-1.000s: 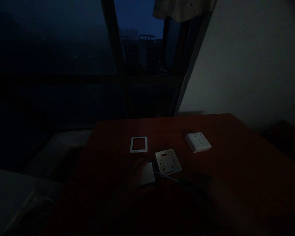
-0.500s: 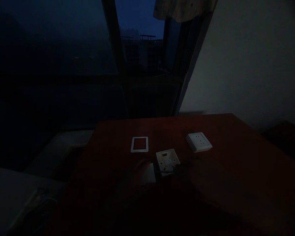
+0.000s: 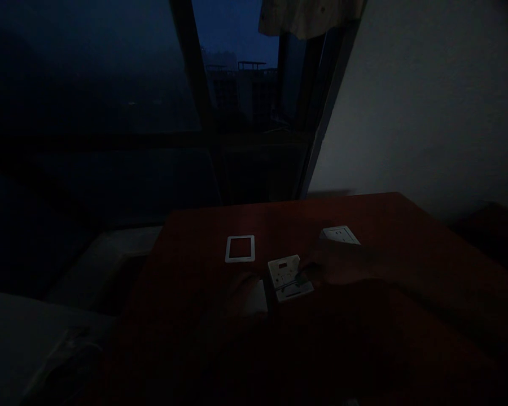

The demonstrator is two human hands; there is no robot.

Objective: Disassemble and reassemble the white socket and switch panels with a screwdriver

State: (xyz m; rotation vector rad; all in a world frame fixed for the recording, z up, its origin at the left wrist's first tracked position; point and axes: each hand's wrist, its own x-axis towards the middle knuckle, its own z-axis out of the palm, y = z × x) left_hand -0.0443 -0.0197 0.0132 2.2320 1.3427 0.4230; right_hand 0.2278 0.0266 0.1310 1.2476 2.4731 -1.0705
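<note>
In the dim light, my left hand [image 3: 237, 293] is closed on a white socket panel [image 3: 257, 299] near the middle of the table. My right hand [image 3: 332, 265] grips a screwdriver [image 3: 287, 285], its thin shaft pointing left over the open white wall box [image 3: 283, 272]. Whether the screwdriver's tip touches the box I cannot tell. Partly covered by my right hand and wrist, a white wall socket [image 3: 339, 234] lies behind it. A square white frame [image 3: 227, 249] rests flat, farther back to the left.
The reddish-brown table [image 3: 203, 225] stands against a dark window [image 3: 152, 180] and a pale wall [image 3: 406, 124]. A curtain edge [image 3: 309, 20] hangs at the top. At lower left is a pale ledge or surface [image 3: 34, 327].
My right hand has moved up and forward with the screwdriver, bringing it over the wall box and covering part of the wall socket. My left hand and the panel stay nearly in place.
</note>
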